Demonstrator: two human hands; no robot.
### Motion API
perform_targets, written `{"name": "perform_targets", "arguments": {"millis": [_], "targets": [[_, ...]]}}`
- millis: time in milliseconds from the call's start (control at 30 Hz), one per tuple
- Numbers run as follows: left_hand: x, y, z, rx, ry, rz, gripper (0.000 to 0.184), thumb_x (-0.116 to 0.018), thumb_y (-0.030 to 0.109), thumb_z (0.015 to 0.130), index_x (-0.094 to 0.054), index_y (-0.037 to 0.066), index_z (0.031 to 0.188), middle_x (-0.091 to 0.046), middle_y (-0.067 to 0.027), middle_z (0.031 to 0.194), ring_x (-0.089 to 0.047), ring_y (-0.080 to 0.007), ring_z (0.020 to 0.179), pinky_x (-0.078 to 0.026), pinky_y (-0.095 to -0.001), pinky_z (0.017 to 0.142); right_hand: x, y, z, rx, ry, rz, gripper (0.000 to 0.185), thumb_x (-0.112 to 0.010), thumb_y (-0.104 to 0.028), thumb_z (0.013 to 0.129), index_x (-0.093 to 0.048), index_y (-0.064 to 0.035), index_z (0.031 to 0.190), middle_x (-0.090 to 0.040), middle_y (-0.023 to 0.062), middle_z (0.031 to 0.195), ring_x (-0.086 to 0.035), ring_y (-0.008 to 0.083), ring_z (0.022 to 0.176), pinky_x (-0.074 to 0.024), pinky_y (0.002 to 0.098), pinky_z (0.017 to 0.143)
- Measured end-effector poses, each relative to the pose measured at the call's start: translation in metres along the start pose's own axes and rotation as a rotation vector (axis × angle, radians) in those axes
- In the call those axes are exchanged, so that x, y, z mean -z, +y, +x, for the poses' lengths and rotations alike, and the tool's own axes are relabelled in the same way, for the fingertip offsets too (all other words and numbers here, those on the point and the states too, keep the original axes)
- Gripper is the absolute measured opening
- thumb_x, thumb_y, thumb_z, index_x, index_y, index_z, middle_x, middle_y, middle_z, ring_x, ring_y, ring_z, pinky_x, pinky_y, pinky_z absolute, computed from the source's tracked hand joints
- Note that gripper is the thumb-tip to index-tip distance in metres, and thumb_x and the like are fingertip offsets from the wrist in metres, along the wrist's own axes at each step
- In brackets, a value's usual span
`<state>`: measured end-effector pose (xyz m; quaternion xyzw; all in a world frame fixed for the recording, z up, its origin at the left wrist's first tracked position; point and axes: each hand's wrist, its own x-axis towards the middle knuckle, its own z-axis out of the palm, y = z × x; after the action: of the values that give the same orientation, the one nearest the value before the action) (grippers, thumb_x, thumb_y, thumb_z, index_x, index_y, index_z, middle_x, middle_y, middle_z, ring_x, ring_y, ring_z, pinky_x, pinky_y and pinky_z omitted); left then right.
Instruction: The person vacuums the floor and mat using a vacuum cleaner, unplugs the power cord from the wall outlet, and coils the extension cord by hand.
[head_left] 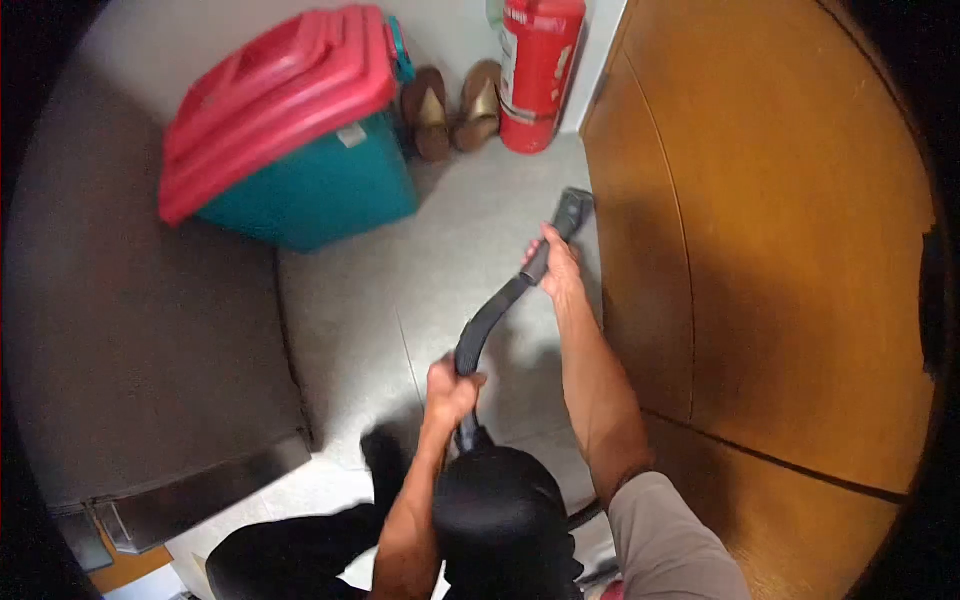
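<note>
My right hand (pixel 558 268) is closed around the dark rigid end of a vacuum cleaner hose, just behind its flat nozzle (pixel 574 207). The nozzle is low over the grey floor, close to the wooden panel; whether it touches the floor I cannot tell. Farther back, my left hand (pixel 452 392) wraps around the ribbed black vacuum cleaner hose (pixel 487 322), which curves between the two hands. Below my left hand, the hose leads toward a rounded black object (pixel 500 505), whose kind I cannot make out for certain.
A teal bin (pixel 320 190) with a pink lid (pixel 290 85) stands at the upper left. Sandals (pixel 430 115) and a red fire extinguisher (pixel 538 80) are against the back wall. The wooden panel (pixel 780 250) bounds the right side, and a dark brown piece of furniture (pixel 150 340) the left.
</note>
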<state>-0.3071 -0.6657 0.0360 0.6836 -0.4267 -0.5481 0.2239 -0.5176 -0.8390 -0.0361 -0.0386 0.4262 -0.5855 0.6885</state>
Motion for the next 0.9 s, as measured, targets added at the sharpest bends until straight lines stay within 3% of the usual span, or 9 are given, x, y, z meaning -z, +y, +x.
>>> {"name": "perform_targets", "arguments": {"millis": [67, 133, 267, 367, 400, 500, 667, 800, 900], "targets": [[0.039, -0.007, -0.026, -0.026, 0.177, 0.3, 0.023, -0.068, 0.006, 0.069, -0.062, -0.004, 0.088, -0.063, -0.0109, 0.074, -0.061, -0.0205, 0.063, -0.048, -0.033, 0.059, 0.018, -0.007, 0.056, 0.093, 0.15, 0.137, 0.023, -0.067, -0.026, 0.086, -0.052, -0.01, 0.089, -0.05, 0.0033, 0.067, -0.051, 0.0189, 0.056, -0.0502, 0.042, 0.056], [0.055, -0.023, -0.028, -0.019, 0.323, -0.143, 0.025, -0.068, 0.009, 0.071, -0.062, -0.006, 0.09, -0.063, -0.0116, 0.076, -0.058, -0.018, 0.065, -0.047, -0.0324, 0.06, 0.016, -0.015, 0.065, 0.13, 0.225, 0.119, 0.03, -0.068, -0.031, 0.086, -0.053, -0.007, 0.095, -0.056, 0.0073, 0.077, -0.055, 0.0205, 0.06, -0.0514, 0.0413, 0.057], [0.027, 0.009, 0.061, -0.085, 0.396, 0.176, 0.034, -0.07, 0.013, 0.076, -0.056, -0.01, 0.096, -0.066, -0.0237, 0.085, -0.066, -0.0299, 0.081, -0.05, -0.0378, 0.072, -0.02, -0.012, -0.02, -0.064, 0.309, -1.099, 0.072, -0.07, -0.051, 0.078, -0.05, 0.0029, 0.121, -0.06, 0.0177, 0.108, -0.056, 0.0304, 0.105, -0.0431, 0.0523, 0.092], [-0.038, 0.077, 0.137, -0.373, 0.517, 0.261, 0.052, -0.072, 0.035, 0.077, -0.056, -0.011, 0.093, -0.063, -0.0315, 0.082, -0.063, -0.0451, 0.081, -0.049, -0.0457, 0.074, 0.006, 0.017, -0.101, 0.126, -0.549, -0.875, 0.093, -0.08, -0.032, 0.067, -0.033, 0.002, 0.14, -0.044, 0.0227, 0.135, -0.046, 0.0342, 0.123, -0.0359, 0.0458, 0.103], [-0.054, 0.102, 0.161, -0.34, 0.457, 0.196, 0.053, -0.072, 0.037, 0.078, -0.054, -0.011, 0.092, -0.063, -0.0317, 0.082, -0.063, -0.0462, 0.082, -0.049, -0.0473, 0.074, 0.017, 0.035, -0.108, 0.56, -0.459, -1.252, 0.087, -0.077, -0.02, 0.069, -0.031, 0.0025, 0.14, -0.044, 0.0245, 0.133, -0.048, 0.0357, 0.12, -0.0385, 0.0428, 0.101], [-0.114, 0.151, 0.197, -0.374, 0.407, 0.241, 0.058, -0.07, 0.043, 0.079, -0.053, -0.011, 0.09, -0.063, -0.0298, 0.079, -0.064, -0.0448, 0.081, -0.05, -0.0473, 0.072, -0.005, 0.026, -0.099, 0.604, 0.34, -1.315, 0.064, -0.068, -0.017, 0.075, -0.042, -0.0016, 0.131, -0.054, 0.0279, 0.116, -0.054, 0.0434, 0.106, -0.0442, 0.0454, 0.089], [-0.156, 0.172, 0.206, -0.5, 0.187, 0.348, 0.063, -0.067, 0.041, 0.082, -0.045, -0.013, 0.105, -0.058, -0.0363, 0.1, -0.059, -0.0444, 0.099, -0.048, -0.0484, 0.082, -0.002, -0.023, -0.009, 0.831, 0.347, -1.214, 0.036, -0.064, -0.029, 0.08, -0.058, -0.0003, 0.101, -0.063, 0.0222, 0.086, -0.062, 0.0403, 0.084, -0.047, 0.0465, 0.071], [-0.132, 0.115, 0.205, -0.65, 0.242, 0.214, 0.044, -0.066, 0.027, 0.084, -0.053, -0.007, 0.109, -0.062, -0.0272, 0.101, -0.063, -0.0373, 0.092, -0.049, -0.0423, 0.081, 0.048, -0.027, 0.06, 0.689, 0.439, -1.369, 0.036, -0.069, -0.027, 0.074, -0.059, -0.0017, 0.097, -0.063, 0.0202, 0.078, -0.063, 0.037, 0.074, -0.0475, 0.0441, 0.065], [-0.093, 0.073, 0.186, -0.344, 0.045, 0.078, 0.027, -0.063, 0.017, 0.087, -0.059, -0.005, 0.103, -0.066, -0.0149, 0.087, -0.064, -0.0228, 0.081, -0.05, -0.034, 0.074, 0.07, -0.026, 0.087, 0.776, 0.333, -1.154, 0.039, -0.073, -0.02, 0.062, -0.06, -0.0003, 0.093, -0.061, 0.0132, 0.07, -0.06, 0.0257, 0.065, -0.048, 0.0376, 0.062]]}}
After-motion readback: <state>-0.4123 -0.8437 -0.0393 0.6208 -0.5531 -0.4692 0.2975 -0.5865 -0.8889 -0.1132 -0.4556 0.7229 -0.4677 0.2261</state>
